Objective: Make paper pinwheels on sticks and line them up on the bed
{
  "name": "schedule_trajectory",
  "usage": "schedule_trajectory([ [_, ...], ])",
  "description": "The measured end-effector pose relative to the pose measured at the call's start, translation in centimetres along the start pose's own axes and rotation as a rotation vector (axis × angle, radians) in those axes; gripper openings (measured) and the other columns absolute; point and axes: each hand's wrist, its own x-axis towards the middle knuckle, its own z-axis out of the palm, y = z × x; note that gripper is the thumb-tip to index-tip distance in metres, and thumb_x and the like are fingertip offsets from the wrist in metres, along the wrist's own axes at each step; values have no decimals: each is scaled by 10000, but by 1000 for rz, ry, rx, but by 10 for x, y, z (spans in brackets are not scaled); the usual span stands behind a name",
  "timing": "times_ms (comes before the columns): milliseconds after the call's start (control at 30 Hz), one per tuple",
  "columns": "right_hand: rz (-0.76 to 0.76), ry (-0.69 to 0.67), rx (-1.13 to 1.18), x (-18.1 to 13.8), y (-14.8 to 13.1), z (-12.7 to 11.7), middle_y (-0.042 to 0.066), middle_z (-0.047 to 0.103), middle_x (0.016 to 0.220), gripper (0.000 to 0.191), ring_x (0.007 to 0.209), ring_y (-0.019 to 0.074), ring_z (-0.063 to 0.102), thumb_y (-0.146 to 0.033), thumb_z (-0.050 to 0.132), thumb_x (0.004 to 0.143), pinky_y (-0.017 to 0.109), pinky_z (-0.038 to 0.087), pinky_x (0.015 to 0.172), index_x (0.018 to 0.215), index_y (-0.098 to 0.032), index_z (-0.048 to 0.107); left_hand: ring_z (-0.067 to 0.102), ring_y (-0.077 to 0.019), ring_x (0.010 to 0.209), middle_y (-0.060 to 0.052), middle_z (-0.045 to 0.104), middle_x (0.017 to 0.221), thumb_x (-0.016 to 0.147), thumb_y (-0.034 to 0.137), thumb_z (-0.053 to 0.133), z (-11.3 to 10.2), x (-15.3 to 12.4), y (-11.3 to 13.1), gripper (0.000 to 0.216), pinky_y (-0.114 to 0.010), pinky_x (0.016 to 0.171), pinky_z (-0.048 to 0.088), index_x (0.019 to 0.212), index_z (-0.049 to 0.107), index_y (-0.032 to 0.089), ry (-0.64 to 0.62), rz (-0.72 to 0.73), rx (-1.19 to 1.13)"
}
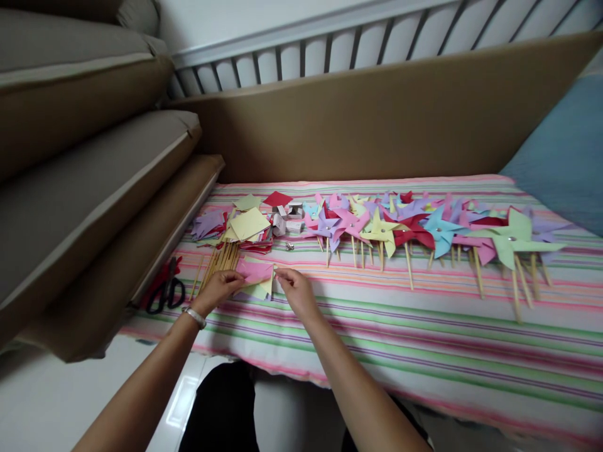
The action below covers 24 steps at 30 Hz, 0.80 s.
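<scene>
In the head view, my left hand (220, 289) pinches the left side of a pale yellow paper sheet. My right hand (294, 290) has its thumb and fingers closed at the sheet's right corner. Beneath and around it lie a pink paper piece (254, 270) and other light sheets, and their overlap hides which edges belong together. Thin wooden sticks (221, 258) lie in a bundle just beyond my left hand. A pile of coloured paper squares (249, 224) rests behind them.
Black-handled scissors (166, 294) lie at the left. Small opened boxes (288, 216) and some metal pins (289, 246) sit past my right hand. Several finished pinwheels (440, 231) fill the back right. Brown cushions (174, 213) stack up at the left, beside the striped cloth (377, 339).
</scene>
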Motion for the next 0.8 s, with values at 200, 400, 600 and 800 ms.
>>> schedule_trajectory([
  [200,21,6,27,-2,-3,-3,42,708,900,208,819,193,639,-201,545,745,362,488,805,888,-216,696,603,-207,731,-76,701,789,628,285,640,4,-3,0,134,-264,598,417,618,685,159,74,14,-21],
  [400,50,46,126,2,-9,-8,62,703,954,225,880,208,635,-246,560,741,382,487,831,929,-201,675,504,-122,579,7,574,602,668,295,617,5,-4,35,138,-226,551,377,668,614,157,332,97,-202],
  [600,260,21,683,9,-26,-27,125,655,1091,500,950,246,636,-548,521,773,404,508,798,1110,-183,578,427,-82,523,43,496,562,671,270,602,47,2,86,114,-208,525,350,639,554,172,259,124,-739],
  [800,259,178,742,13,-26,-45,49,711,896,339,821,215,640,-428,719,641,325,509,690,880,-197,652,413,-70,499,43,503,546,656,267,642,83,17,72,135,-202,494,331,625,566,160,87,28,-862],
])
